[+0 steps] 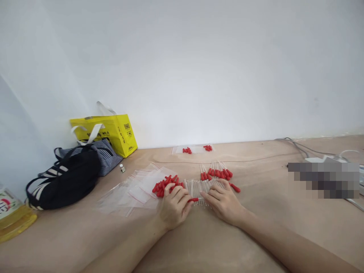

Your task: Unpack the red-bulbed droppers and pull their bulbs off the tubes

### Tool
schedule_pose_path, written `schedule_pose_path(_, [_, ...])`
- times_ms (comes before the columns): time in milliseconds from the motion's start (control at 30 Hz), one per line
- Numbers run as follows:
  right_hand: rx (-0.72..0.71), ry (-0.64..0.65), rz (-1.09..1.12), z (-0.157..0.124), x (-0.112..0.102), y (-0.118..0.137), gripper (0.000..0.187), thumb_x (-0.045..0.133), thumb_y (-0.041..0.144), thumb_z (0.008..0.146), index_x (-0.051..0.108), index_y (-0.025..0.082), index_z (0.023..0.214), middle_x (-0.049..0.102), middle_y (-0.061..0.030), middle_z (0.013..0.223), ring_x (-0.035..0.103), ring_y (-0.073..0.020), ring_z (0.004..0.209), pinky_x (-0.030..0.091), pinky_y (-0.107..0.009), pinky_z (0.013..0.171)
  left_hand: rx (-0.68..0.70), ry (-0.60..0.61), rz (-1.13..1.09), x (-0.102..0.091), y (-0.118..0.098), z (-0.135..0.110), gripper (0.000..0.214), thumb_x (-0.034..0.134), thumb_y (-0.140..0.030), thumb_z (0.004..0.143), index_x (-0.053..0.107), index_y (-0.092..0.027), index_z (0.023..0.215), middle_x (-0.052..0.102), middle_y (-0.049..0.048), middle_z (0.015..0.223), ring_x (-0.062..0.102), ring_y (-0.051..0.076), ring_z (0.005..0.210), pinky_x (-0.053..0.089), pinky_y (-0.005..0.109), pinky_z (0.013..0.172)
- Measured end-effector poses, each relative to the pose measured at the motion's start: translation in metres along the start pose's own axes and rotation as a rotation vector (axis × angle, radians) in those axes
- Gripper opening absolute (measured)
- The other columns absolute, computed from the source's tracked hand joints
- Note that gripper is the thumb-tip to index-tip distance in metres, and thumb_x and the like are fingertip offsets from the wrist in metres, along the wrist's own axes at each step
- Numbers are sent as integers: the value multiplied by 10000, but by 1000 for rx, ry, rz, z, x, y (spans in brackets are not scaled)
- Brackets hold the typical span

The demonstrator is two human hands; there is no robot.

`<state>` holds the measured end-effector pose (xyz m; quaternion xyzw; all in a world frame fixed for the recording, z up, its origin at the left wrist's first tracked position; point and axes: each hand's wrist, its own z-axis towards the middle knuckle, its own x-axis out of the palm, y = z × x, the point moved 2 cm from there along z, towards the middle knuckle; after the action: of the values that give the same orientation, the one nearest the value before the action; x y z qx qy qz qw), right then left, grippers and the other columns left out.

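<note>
My left hand (175, 206) is closed, with a red rubber bulb (193, 200) pinched at its thumb and fingertips. From that bulb a thin clear tube runs toward my right hand (223, 200), whose curled fingers grip its other end. Beneath and between both hands lies a row of clear glass dropper tubes (196, 186). Loose red bulbs (165, 185) are heaped just beyond my left hand. Past my right hand, several droppers with red bulbs fitted (218, 173) lie with their tips pointing away. One more red-bulbed dropper (234, 187) rests beside my right fingers.
Clear zip bags (139, 189) are spread at left. A filled bag (193, 149) lies by the wall. Farther left are a small vial (122, 168), a black bag (74, 178), a yellow bag (123, 136) and a bottle of yellow liquid (17, 218). Cables (298, 146) lie at right.
</note>
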<state>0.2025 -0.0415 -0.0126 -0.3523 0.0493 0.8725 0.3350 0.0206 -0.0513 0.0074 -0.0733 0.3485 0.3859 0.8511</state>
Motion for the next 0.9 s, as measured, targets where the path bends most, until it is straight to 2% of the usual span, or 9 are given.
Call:
schedule_pose_path(167, [15, -34, -20, 0, 2, 2, 254, 375, 56, 775, 590, 180, 832, 517, 14, 564, 449, -118, 634, 270, -386, 861, 9, 38, 1, 7, -1, 0, 170, 457, -279, 820, 594, -231, 909, 651, 2, 930, 535, 171, 919, 215, 407, 925])
schedule_pose_path(367, [43, -60, -9, 3, 4, 6, 186, 441, 110, 784, 585, 186, 874, 544, 23, 588, 462, -111, 657, 233, -408, 901, 5, 44, -5, 16, -2, -3, 205, 419, -236, 848, 581, -245, 974, 644, -23, 1004, 517, 165, 1005, 113, 446, 1000])
schedule_pose_path(600, [2, -94, -36, 3, 0, 9, 156, 442, 95, 763, 574, 173, 731, 501, 41, 521, 446, -101, 637, 224, -420, 898, 56, 48, 51, 10, -5, 1, 206, 443, -257, 839, 620, -231, 736, 668, -30, 929, 534, 166, 985, 96, 469, 1014])
schedule_pose_path(800, [-10, -139, -5, 3, -7, 13, 150, 443, 148, 809, 573, 176, 738, 518, 48, 515, 465, -99, 640, 220, -419, 890, 116, 49, 37, 4, -6, 1, 182, 482, -257, 819, 601, -223, 685, 667, -54, 892, 531, 170, 986, 95, 479, 1017])
schedule_pose_path(900, [-8, -133, 11, -3, -12, 8, 173, 428, 159, 819, 577, 180, 732, 507, 45, 501, 467, -102, 631, 232, -411, 877, 101, 29, 9, 1, -3, -2, 195, 454, -224, 830, 598, -222, 699, 667, -50, 858, 539, 170, 966, 133, 475, 1003])
